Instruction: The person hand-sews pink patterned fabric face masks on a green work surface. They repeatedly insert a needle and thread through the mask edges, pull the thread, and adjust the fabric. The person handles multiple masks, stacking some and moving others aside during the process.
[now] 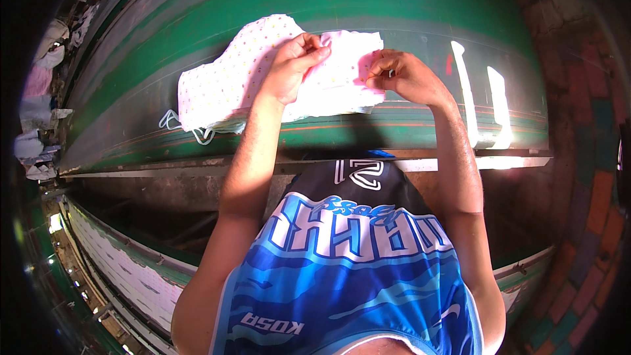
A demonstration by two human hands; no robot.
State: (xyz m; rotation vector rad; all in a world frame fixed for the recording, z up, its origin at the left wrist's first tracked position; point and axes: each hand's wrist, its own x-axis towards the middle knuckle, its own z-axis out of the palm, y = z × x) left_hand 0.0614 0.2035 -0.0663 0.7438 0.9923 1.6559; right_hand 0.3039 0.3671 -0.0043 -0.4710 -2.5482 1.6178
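Observation:
A pale pink cloth garment (231,82) with small coloured dots lies spread on the green surface in front of me, partly in bright sun. Light blue cord loops (205,135) stick out at its lower left corner. My left hand (294,66) is over the middle of the garment, closed, its thumb and forefinger pinched at a fold of the cloth. At the garment's right end is my right hand (407,77), fingers curled and tips pressed together against the edge. Whatever is between those fingertips is too small to make out.
The green surface (420,6) has worn dark patches and a pale front edge (513,162) close to my body. Several crumpled cloth pieces (38,115) are heaped beyond its left end. Floor of coloured bricks (601,184) runs along the right side.

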